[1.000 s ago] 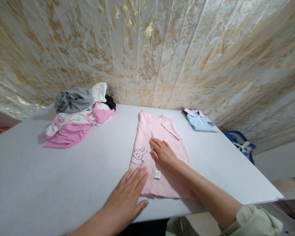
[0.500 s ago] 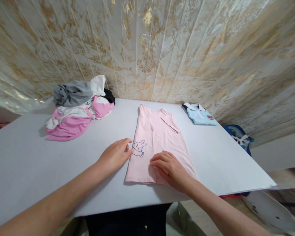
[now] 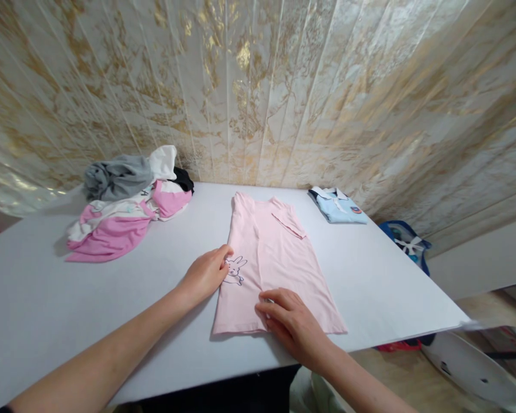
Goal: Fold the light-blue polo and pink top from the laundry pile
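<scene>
A pale pink child's garment (image 3: 275, 258) with a small rabbit print lies lengthwise on the white table (image 3: 47, 298), its sides folded in. My left hand (image 3: 206, 272) rests on the garment's left edge beside the rabbit, fingers curled together on the cloth. My right hand (image 3: 290, 324) lies near the bottom hem, fingers bent and pressing on the fabric. Neither hand lifts the garment off the table.
A heap of pink, white, grey and black clothes (image 3: 124, 201) sits at the back left. A folded light blue polo shirt (image 3: 337, 205) lies at the back right. A blue bag (image 3: 406, 244) stands beyond the table's right edge. A marbled gold wall rises behind.
My left hand moved up from the bottom left corner to the garment's left edge by the rabbit. My right hand slid down from the middle to the hem.
</scene>
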